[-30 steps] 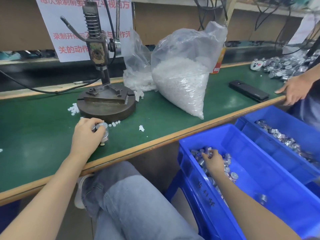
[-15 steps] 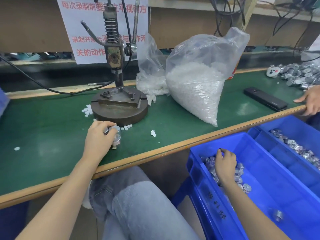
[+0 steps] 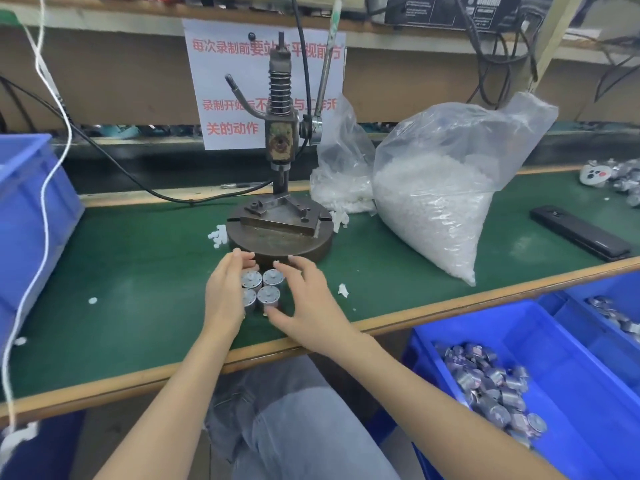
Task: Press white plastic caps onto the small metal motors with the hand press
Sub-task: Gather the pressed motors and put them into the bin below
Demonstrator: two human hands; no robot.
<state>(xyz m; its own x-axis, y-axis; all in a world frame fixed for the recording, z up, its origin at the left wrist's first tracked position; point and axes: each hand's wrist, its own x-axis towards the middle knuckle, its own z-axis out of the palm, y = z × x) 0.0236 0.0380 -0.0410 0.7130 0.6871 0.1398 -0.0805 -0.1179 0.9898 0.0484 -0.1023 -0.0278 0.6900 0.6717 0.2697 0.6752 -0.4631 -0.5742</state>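
Several small silver motors (image 3: 264, 289) stand upright in a tight cluster on the green mat, just in front of the hand press's round base (image 3: 279, 241). My left hand (image 3: 224, 296) lies flat against the cluster's left side, fingers curled round the far motor. My right hand (image 3: 309, 303) arches over the right side with spread fingers, its thumb by the nearest motor and a gap at the palm. The press column (image 3: 280, 143) with its spring rises behind. A big clear bag of white caps (image 3: 433, 206) leans to the right of the press.
A smaller bag of caps (image 3: 341, 181) sits behind the press. Loose caps (image 3: 217, 235) lie left of the base. A blue bin of motors (image 3: 571, 393) stands below the table edge on the right, another blue bin (image 3: 27, 209) on the left. A black bar (image 3: 578, 233) lies far right.
My right hand has left the blue bin and come up to the table beside my left hand. The motor cluster has grown. The camera has turned left and up.
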